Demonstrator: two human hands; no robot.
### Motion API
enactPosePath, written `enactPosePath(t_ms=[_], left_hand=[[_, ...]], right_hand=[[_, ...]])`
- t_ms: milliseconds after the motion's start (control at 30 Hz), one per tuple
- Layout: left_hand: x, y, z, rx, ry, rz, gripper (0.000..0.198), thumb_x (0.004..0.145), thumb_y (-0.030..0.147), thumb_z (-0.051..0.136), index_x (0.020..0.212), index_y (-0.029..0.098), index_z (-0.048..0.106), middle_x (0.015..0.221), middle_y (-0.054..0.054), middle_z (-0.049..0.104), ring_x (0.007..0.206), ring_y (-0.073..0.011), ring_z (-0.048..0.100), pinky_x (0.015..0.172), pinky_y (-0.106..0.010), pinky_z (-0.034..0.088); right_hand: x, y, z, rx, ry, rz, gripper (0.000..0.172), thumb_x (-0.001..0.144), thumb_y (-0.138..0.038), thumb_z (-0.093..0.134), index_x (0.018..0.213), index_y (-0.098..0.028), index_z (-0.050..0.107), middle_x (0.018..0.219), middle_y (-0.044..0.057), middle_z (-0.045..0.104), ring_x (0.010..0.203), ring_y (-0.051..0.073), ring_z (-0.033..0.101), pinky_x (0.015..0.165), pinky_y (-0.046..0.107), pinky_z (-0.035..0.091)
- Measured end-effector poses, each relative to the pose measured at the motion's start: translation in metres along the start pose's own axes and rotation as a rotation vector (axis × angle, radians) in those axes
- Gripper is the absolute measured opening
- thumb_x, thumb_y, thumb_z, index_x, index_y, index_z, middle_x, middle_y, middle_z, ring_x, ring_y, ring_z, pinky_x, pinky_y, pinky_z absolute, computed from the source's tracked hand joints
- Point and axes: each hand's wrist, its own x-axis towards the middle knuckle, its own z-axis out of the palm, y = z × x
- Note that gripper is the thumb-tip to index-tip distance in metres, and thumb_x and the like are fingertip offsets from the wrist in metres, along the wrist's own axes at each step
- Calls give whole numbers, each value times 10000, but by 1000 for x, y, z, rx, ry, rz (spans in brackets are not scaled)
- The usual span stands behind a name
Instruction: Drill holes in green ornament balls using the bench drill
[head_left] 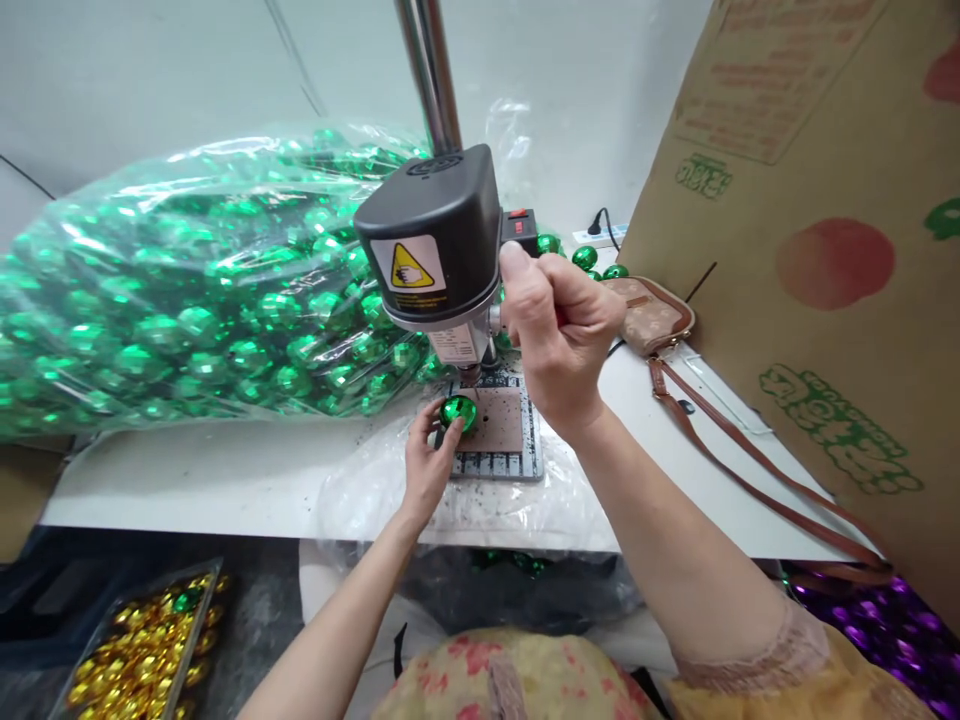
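Observation:
A small bench drill press with a black motor housing (431, 235) stands on the white table. My left hand (429, 455) pinches a shiny green faceted ball (458, 412) between thumb and fingers. That ball is at the left part of the drill's base plate (501, 425), just below the chuck (470, 375). My right hand (559, 330) is closed in a fist at the side of the drill head, around the feed handle. Most of the handle is hidden by my fingers; a silver hub shows beside them. Dark shavings are scattered over the plate.
A large clear bag of green balls (187, 310) fills the table's left side. Several loose green balls (584, 258) lie behind the drill. A brown purse (649, 312) with a long strap lies right, before a big cardboard box (810, 240). Gold balls (139, 645) sit lower left.

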Motion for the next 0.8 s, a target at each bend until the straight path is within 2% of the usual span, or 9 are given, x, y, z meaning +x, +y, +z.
enactPosePath(t_ms=[233, 467, 567, 667, 800], left_hand=[[22, -10, 10, -33, -113, 12, 499, 811, 479, 678, 1232, 218, 611, 1159, -85, 663, 1075, -218, 599, 955, -352, 461], [19, 0, 14, 127, -163, 159, 529, 749, 388, 746, 1224, 203, 605, 1190, -96, 651, 1117, -242, 588, 1006, -404, 436], [17, 3, 16, 110, -185, 162, 505, 746, 367, 753, 1195, 195, 600, 1176, -96, 653, 1106, -236, 600, 989, -398, 459], [16, 4, 17, 35, -171, 121, 499, 747, 365, 752, 1181, 185, 588, 1141, -96, 664, 1059, -224, 625, 951, -385, 491], [14, 2, 17, 78, -171, 145, 509, 728, 347, 767, 1180, 188, 594, 1141, -95, 663, 1069, -231, 621, 959, -398, 493]], right_hand=[[1, 0, -1, -24, -19, 2, 459, 942, -292, 521, 540, -182, 328, 530, -64, 267, 462, 21, 314, 453, 200, 313], [-1, 0, 0, -99, -9, -45, 446, 967, -334, 458, 571, -191, 310, 542, -57, 276, 472, 29, 337, 460, 202, 337], [-1, -1, 0, -118, -10, -42, 437, 973, -344, 442, 579, -195, 326, 546, -53, 283, 479, 38, 359, 464, 210, 343], [0, -1, 0, -103, -8, -27, 439, 957, -289, 486, 559, -194, 326, 533, -59, 276, 467, 35, 329, 460, 222, 309], [3, -2, 3, -23, 15, 0, 458, 907, -166, 559, 525, -192, 309, 498, -73, 271, 445, 34, 292, 452, 248, 251]])
